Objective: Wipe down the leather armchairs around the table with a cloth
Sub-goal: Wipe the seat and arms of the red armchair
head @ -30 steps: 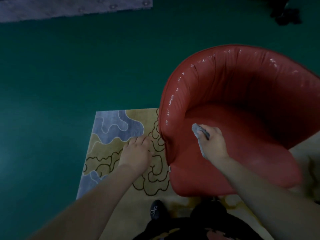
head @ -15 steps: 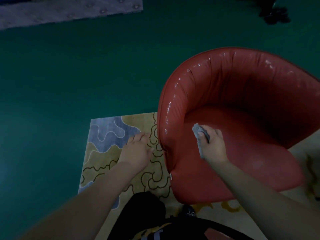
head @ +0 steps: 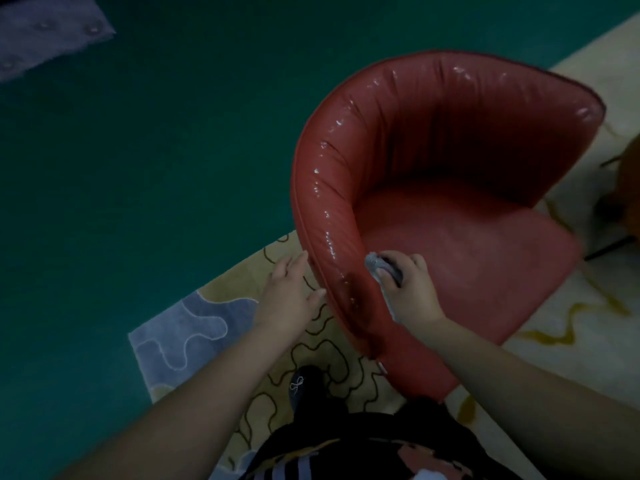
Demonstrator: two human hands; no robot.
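Here, right grip [head: 410, 292] clamped on crumpled grey cloth [head: 379, 266] against glossy red armchair [head: 450, 140]; left grip [head: 287, 292] apart.

Dim, underexposed head view with a green-blue cast. Small specular highlights dot the red armchair [head: 433, 174] rim; its inner back lies in shadow. Detail is soft, with wide-angle bending at the edges.

dim light over a dark green floor [head: 145, 140] that fills the view from 9 to 12 o'clock. at 11 o'clock, in the corner, lies a blurred greyish-purple mat [head: 41, 32]. a patterned rug [head: 214, 306] runs from 7 o'clock to 2 o'clock: tan with dark squiggly lines and pale blue blobs, paler cream with yellow lines to the right. at 3 o'clock, dark thin legs [head: 609, 244] of some furniture, cut off by the edge.
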